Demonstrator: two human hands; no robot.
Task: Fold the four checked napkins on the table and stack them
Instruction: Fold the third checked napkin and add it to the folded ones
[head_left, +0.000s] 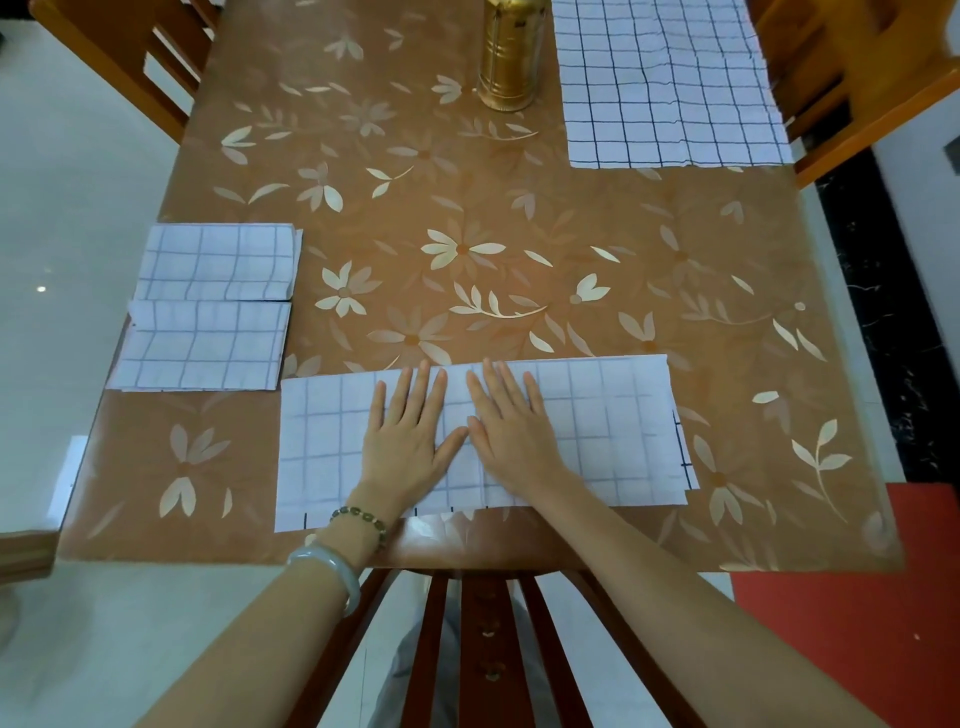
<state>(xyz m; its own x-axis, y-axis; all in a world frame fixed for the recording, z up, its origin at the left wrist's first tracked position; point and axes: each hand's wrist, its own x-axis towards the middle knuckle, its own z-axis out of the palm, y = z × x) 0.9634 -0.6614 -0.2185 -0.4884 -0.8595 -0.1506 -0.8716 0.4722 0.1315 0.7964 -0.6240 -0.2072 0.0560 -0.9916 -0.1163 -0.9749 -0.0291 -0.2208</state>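
Observation:
A white checked napkin (613, 436), folded into a long strip, lies at the table's near edge. My left hand (408, 441) and my right hand (511, 436) press flat on its middle, side by side, fingers straight and thumbs touching. Two folded napkins lie at the left edge, one (221, 262) behind the other (200, 345), side by side and not stacked. An unfolded checked napkin (670, 83) lies spread at the far right corner.
The table (467, 208) has a brown floral cover. A gold metal canister (509, 57) stands at the back, just left of the unfolded napkin. Wooden chairs stand around: one (483, 639) below my arms, others at the far corners.

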